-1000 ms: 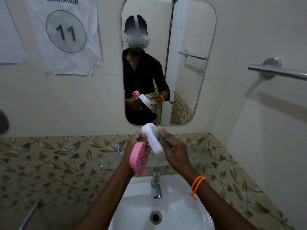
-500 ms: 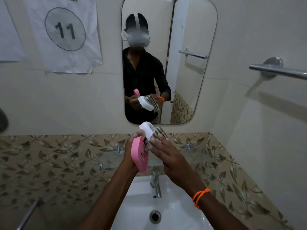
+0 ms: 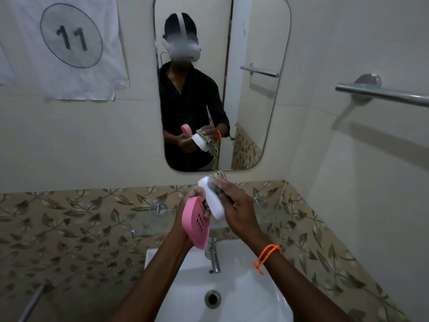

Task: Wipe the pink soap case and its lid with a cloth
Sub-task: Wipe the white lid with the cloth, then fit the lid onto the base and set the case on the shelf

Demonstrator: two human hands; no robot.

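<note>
Room: tiled bathroom wall with a leaf-patterned band, seen over a white sink [image 3: 243, 305]; everything below is placed from that sink.
Mirror [image 3: 255, 89]: on the wall straight above the sink, reflecting the person and both case parts.
Paper sign [image 3: 69, 43]: up and left of the sink, marked 11.
Towel rail [image 3: 383, 94]: up and right.
Tap [image 3: 214, 257]: at the sink's back edge.
Left hand [image 3: 188, 219]: above the tap, fingers curled round the pink soap case [image 3: 196, 223] and the near end of the white lid [image 3: 212, 201].
Right hand [image 3: 236, 208]: just right of the lid, pressing a patterned cloth [image 3: 219, 175] against it.
Step, as I judge it: wiping the lid. Keep the left grip firm, turn the lid to reach rim and corners, stay over the sink in case it slips.
</note>
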